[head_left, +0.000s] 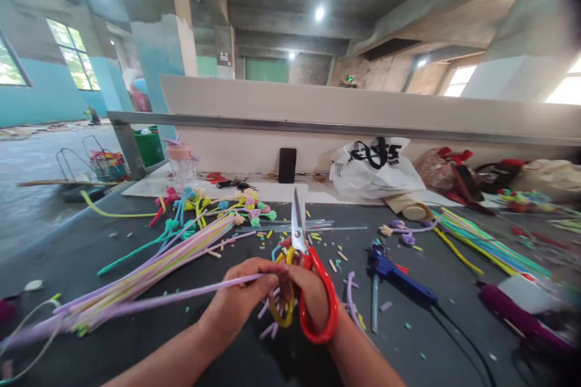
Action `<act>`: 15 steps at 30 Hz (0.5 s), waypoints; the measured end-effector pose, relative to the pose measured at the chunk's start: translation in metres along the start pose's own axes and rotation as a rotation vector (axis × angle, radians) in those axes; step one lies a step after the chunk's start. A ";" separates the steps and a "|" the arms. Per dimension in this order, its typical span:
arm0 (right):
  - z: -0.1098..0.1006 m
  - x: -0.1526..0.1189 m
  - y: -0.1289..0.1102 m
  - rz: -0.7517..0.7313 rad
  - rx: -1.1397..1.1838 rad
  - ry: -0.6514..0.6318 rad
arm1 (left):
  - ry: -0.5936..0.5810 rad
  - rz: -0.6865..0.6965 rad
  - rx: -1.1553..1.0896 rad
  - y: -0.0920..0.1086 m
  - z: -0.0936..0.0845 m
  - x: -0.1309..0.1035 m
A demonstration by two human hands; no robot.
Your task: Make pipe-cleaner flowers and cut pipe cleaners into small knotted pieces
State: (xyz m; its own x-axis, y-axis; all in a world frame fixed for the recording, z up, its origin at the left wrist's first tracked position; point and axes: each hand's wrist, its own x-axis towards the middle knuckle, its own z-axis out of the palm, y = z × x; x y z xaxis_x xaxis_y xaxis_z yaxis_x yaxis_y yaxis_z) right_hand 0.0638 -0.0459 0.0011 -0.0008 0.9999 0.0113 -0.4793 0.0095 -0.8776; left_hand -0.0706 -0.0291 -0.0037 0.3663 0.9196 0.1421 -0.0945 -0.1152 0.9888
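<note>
My left hand (pixel 242 299) pinches a lilac pipe cleaner (pixel 181 297) near its end, and the rest of it runs left toward a bundle. My right hand (pixel 308 290) is closed around scissors (pixel 298 224) with a red handle loop and a yellow loop beside it. The blades point up and away, close together. Both hands meet over the dark table, fingertips almost touching, and partly hide what lies between them. Under and beside them are short lilac pipe cleaner pieces (pixel 350 296). To the left lies a bundle of pink, yellow and lilac pipe cleaners (pixel 167 263).
At right lie a blue glue gun (pixel 403 281) with a cord and a bundle of coloured pipe cleaners (pixel 490 242). Pipe cleaner flowers (pixel 254 205) and scraps cover the table (pixel 218 351). A phone (pixel 287 165), a cup (pixel 180 163) and a white bag (pixel 376 172) stand behind.
</note>
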 end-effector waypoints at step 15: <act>0.014 -0.023 -0.027 -0.024 -0.157 0.205 | 0.319 0.091 0.147 0.003 -0.015 0.005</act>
State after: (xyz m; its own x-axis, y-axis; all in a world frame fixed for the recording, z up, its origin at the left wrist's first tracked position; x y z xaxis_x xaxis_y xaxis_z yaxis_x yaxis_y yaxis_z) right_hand 0.0643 -0.0691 0.0310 0.1942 0.9797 -0.0500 -0.3349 0.0183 -0.9421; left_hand -0.0828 -0.0198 -0.0003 0.0528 0.9713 0.2321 0.0295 -0.2339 0.9718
